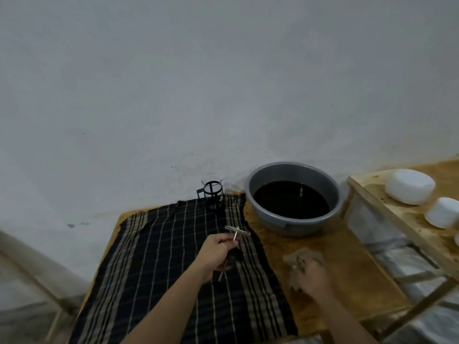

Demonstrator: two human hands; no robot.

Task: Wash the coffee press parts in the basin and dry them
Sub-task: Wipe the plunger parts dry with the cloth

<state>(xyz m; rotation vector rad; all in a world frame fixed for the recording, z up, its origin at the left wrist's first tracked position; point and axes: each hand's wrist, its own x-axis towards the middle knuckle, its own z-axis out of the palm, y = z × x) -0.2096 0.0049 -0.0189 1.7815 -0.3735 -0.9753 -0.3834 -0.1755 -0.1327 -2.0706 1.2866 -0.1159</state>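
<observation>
Right hand (311,275): fingers curled, gripping a brown cloth (301,259) on the wooden table (347,269).
Left hand (217,254): fingers pinch the plunger (234,240) rod above the striped towel (173,269).
Plunger axis: rod runs up and away from the left hand, filter disc at the far end.
Basin (293,198): beyond both hands, holding dark water.
Glass carafe (213,196): upright, beyond the left hand.

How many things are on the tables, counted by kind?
Basin: 1
Glass jug in frame: 1
Plunger: 1
Checked cloth: 1
Brown rag: 1
White tubs: 2 whole, a third cut off
Total: 7
</observation>
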